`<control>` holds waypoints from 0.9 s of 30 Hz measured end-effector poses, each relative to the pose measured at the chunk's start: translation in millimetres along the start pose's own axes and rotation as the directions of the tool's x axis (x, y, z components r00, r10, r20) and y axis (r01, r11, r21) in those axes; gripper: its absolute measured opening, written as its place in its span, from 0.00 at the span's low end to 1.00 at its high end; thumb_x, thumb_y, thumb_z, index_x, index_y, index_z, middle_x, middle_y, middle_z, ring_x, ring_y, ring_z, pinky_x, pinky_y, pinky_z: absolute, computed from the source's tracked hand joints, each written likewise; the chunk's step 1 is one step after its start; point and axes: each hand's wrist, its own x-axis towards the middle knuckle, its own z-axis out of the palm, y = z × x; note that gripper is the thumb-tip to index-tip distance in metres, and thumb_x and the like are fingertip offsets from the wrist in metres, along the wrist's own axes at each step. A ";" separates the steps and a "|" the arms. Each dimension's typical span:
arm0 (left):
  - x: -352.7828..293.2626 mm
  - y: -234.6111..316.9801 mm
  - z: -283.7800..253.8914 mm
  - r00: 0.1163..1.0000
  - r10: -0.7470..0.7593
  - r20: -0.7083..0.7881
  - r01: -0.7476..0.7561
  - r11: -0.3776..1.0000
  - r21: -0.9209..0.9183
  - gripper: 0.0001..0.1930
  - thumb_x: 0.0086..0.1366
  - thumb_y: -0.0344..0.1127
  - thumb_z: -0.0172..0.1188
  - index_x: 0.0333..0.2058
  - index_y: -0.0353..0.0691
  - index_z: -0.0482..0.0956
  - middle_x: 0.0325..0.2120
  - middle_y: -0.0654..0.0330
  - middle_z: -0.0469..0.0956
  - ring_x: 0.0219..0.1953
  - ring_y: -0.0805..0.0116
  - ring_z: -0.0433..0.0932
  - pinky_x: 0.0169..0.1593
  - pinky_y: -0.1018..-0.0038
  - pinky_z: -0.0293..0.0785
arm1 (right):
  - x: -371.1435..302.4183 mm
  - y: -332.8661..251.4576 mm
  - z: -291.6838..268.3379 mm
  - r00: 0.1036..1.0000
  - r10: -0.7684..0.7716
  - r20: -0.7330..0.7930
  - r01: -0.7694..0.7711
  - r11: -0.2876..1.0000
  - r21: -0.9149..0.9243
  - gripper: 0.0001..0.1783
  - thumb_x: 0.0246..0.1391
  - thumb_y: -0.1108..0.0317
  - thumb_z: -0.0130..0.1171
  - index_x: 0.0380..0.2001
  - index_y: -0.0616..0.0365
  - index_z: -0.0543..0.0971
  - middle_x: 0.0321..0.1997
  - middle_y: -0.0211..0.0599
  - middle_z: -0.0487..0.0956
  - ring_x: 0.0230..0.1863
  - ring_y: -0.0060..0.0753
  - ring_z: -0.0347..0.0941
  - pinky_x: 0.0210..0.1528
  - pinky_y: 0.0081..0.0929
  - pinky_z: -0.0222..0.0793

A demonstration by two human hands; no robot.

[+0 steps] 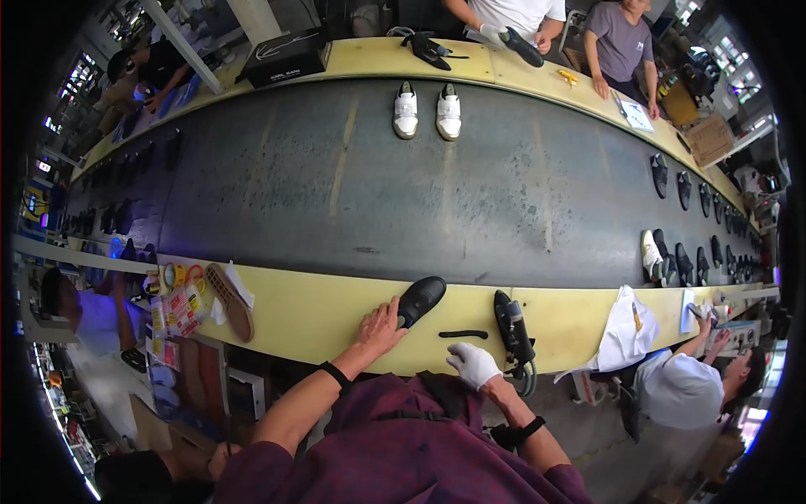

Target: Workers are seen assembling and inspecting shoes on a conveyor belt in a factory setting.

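Black shoe (424, 296) meets the left hand (382, 328), grip unclear; apart, the gloved right hand (475, 364) half-uncurls.

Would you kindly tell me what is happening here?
The person's bare left hand touches the open end of a black shoe at the yellow bench. The white-gloved right hand is near a black strip, holding nothing visible. A pair of white shoes stands on the dark belt, and beyond it a co-worker handles a dark shoe.
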 end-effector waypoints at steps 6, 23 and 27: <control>-3.8 3.3 7.4 1.000 -0.004 -0.014 0.004 1.000 0.001 0.47 0.68 0.46 0.70 0.74 0.32 0.52 0.58 0.37 0.74 0.61 0.38 0.77 0.60 0.46 0.76 | -3.5 10.6 7.2 0.999 0.012 -0.041 -0.010 0.999 0.050 0.20 0.65 0.56 0.63 0.51 0.59 0.84 0.49 0.51 0.86 0.53 0.57 0.83 0.56 0.47 0.78; 9.0 3.9 11.9 0.997 -0.041 0.070 0.042 0.999 -0.009 0.36 0.66 0.43 0.71 0.61 0.27 0.60 0.54 0.36 0.74 0.58 0.37 0.78 0.59 0.46 0.77 | -38.8 67.1 -64.0 0.700 0.246 -0.670 -0.042 0.951 0.306 0.08 0.70 0.74 0.59 0.45 0.64 0.85 0.37 0.40 0.87 0.39 0.31 0.85 0.45 0.30 0.79; 10.0 12.6 13.8 0.997 -0.062 0.052 0.060 0.997 0.041 0.36 0.65 0.44 0.73 0.59 0.28 0.62 0.55 0.37 0.75 0.58 0.39 0.79 0.58 0.47 0.78 | 1.4 106.9 -67.4 0.562 0.239 -0.792 -0.193 0.969 0.155 0.18 0.67 0.68 0.64 0.56 0.67 0.81 0.55 0.52 0.85 0.55 0.45 0.82 0.61 0.38 0.75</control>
